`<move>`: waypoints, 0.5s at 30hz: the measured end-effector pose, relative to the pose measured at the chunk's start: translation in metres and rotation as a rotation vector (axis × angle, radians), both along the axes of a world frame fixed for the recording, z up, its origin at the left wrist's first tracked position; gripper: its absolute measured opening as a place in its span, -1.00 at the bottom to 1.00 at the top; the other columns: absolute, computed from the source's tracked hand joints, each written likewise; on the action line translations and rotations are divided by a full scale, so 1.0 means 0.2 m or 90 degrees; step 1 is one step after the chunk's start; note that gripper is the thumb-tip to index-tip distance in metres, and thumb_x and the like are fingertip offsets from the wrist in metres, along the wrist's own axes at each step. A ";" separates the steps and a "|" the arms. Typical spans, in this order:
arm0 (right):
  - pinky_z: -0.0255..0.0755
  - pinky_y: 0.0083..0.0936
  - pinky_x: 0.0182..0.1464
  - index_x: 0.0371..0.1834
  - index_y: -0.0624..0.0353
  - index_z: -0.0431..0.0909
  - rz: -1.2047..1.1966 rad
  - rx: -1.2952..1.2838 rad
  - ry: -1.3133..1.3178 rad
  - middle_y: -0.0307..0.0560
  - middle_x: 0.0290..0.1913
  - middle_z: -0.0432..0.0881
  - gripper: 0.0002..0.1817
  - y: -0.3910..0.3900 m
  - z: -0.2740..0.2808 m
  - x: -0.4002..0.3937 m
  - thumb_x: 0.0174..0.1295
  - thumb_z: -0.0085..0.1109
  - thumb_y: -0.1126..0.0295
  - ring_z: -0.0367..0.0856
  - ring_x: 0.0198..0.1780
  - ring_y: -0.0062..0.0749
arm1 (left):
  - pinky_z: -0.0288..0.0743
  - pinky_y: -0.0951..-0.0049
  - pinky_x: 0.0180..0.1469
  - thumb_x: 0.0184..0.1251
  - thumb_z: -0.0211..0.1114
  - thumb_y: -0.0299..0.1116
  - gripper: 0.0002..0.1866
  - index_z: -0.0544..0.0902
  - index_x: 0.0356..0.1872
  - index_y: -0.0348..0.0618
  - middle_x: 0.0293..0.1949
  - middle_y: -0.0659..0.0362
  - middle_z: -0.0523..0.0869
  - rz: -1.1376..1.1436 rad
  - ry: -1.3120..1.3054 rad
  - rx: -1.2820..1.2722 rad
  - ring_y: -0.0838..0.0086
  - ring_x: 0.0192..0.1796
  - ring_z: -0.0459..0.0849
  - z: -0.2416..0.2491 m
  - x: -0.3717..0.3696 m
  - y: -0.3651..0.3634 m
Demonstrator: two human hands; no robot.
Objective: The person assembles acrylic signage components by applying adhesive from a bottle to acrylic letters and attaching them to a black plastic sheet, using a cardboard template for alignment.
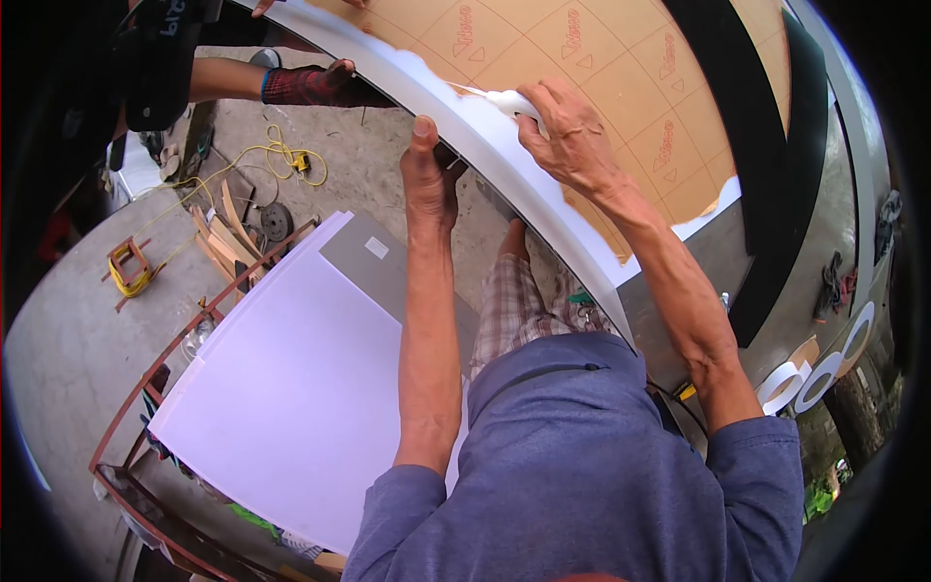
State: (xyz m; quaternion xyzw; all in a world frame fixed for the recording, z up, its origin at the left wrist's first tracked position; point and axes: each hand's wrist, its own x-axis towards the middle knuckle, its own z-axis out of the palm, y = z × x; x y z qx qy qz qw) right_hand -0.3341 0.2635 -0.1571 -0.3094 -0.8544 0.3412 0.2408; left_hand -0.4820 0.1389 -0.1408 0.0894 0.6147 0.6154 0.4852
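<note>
My right hand (572,136) is closed round a small white squeeze bottle (506,102). Its thin nozzle points left, over the white border of a curved panel. Along the panel's near side runs a curved white edge strip (543,228). My left hand (429,179) grips this strip from outside, thumb up and fingers partly hidden behind the edge. Brown protective film (621,107) with red print covers the panel's middle, and its border is ragged where white shows.
Another person's dark red gloved hand (308,85) touches the strip at upper left. Pale sheets (281,388) lie on a rusty metal frame (136,398) below left. Yellow cord (283,150) and wood scraps (228,238) lie on the ground. White rings (819,381) sit at right.
</note>
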 end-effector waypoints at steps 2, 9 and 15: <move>0.52 -0.14 -0.12 -0.15 0.26 0.54 -0.001 0.007 0.001 0.04 -0.23 0.56 -0.81 0.00 0.00 0.01 0.18 0.15 0.46 0.59 -0.13 -0.02 | 0.52 0.07 0.21 0.09 0.27 0.57 0.01 0.45 0.33 -0.09 0.17 0.11 0.62 0.001 0.002 0.001 0.28 0.23 0.61 0.00 0.00 0.00; 0.53 -0.18 -0.13 -0.09 0.25 0.57 -0.003 0.005 -0.006 0.05 -0.22 0.57 -0.77 -0.01 0.02 0.04 0.19 0.16 0.47 0.60 -0.16 -0.03 | 0.54 0.14 0.17 0.04 0.32 0.56 0.00 0.58 0.22 -0.19 0.06 0.03 0.70 0.054 0.010 -0.002 0.24 0.13 0.69 0.03 0.03 0.02; 0.53 -0.21 -0.13 -0.07 0.25 0.59 -0.005 0.012 -0.020 0.04 -0.21 0.59 -0.76 -0.02 0.03 0.08 0.20 0.18 0.47 0.61 -0.17 -0.05 | 0.51 0.12 0.20 0.06 0.29 0.57 0.01 0.49 0.29 -0.12 0.12 0.10 0.65 0.007 0.008 0.010 0.29 0.20 0.62 0.04 0.01 0.02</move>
